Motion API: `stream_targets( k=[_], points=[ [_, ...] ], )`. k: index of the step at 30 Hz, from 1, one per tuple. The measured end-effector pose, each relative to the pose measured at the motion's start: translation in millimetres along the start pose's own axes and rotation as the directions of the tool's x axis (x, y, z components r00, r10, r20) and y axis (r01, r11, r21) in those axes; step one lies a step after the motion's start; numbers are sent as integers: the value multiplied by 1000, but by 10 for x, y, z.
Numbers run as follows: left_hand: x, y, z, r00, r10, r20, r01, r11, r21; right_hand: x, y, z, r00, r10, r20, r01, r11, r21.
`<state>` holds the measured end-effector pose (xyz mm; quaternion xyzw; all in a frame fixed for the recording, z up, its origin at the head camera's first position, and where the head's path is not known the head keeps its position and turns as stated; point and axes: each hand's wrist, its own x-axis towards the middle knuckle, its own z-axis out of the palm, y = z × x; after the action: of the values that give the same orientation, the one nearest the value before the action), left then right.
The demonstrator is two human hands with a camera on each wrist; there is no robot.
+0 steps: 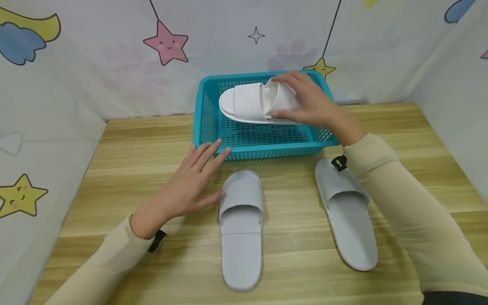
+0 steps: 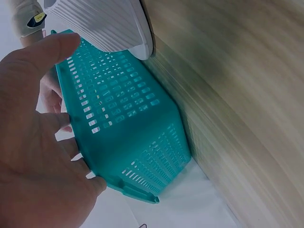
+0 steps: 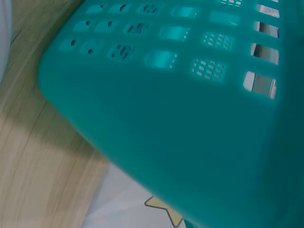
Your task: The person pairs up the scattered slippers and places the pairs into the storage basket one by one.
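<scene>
Over the inside of a turquoise plastic basket (image 1: 263, 152), my right hand (image 1: 306, 99) grips a pair of white slippers (image 1: 248, 99) near their right end, thumb in front and fingers behind. Two ribbed straps show on the pair, which lies lengthwise along the basket. My left hand (image 1: 187, 186) has its fingers extended, their tips at the basket's front-left rim. Its thumb is beside the toe of a grey slipper (image 1: 241, 254). The left wrist view shows that hand along the basket rim (image 2: 78, 137). In the right wrist view the basket wall (image 3: 156, 123) hides the hand and the pair.
A second grey slipper (image 1: 352, 228) lies on the wooden table (image 1: 289, 254) beneath the right forearm, toe towards the basket. Behind the basket hangs a white cloth (image 1: 228, 38) printed with stars. More white cloth borders the table at both sides.
</scene>
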<state>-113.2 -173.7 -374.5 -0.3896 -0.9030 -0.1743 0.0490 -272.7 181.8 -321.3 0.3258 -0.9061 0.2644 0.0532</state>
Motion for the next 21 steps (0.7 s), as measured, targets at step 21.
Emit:
stream_targets(
  k=[21],
  points=[
    [6, -5, 10, 1000, -1, -10, 1, 1000, -11, 204, 82, 158, 989, 114, 90, -109, 992, -57]
  ],
)
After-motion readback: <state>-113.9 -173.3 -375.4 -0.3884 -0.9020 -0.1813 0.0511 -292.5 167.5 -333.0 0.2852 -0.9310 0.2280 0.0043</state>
